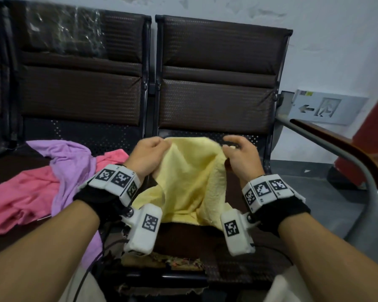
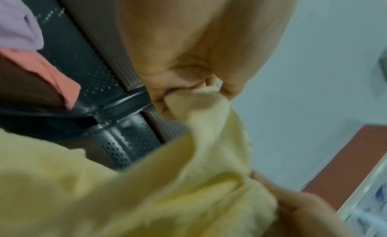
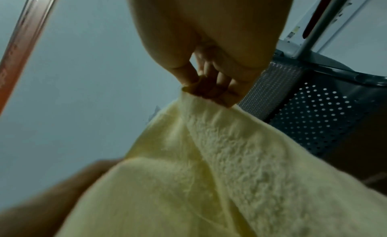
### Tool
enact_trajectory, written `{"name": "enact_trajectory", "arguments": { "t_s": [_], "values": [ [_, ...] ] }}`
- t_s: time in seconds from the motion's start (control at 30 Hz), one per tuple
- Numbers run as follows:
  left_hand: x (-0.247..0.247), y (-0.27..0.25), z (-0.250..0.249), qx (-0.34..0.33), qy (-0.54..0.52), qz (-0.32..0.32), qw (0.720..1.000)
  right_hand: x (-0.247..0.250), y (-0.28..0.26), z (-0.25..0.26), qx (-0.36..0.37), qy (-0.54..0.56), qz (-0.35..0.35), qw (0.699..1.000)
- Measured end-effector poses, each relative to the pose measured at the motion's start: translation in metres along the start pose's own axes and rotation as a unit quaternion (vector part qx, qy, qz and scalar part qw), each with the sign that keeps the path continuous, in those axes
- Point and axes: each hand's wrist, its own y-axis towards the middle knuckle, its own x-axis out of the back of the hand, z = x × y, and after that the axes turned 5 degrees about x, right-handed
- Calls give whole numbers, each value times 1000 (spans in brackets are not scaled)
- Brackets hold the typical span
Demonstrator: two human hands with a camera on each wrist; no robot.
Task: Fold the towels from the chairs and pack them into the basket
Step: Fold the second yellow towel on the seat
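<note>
A pale yellow towel (image 1: 190,177) hangs over the seat of the right-hand chair (image 1: 216,83), its lower part resting on the seat. My left hand (image 1: 150,158) pinches its upper left corner, and in the left wrist view the yellow towel (image 2: 146,182) corner sits between thumb and fingers of the left hand (image 2: 188,91). My right hand (image 1: 241,155) pinches the upper right corner; the right wrist view shows the right hand (image 3: 209,90) gripping the yellow towel (image 3: 199,174) edge. No basket is in view.
A purple towel (image 1: 72,171) and a pink towel (image 1: 24,192) lie crumpled on the left chair's seat. A metal and wood armrest (image 1: 340,153) curves along the right side. A red pillar (image 1: 375,127) stands at far right.
</note>
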Motion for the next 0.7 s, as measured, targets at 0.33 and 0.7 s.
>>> {"name": "enact_trajectory", "arguments": {
  "t_s": [0.33,0.7],
  "values": [
    [-6,-4,-7,113,-235,-24,965,-17,-13,18,-17,121,170,978],
    [3,-4,-3,107,-279,44,953,-8,-18,32,199,-133,171,956]
  ]
}}
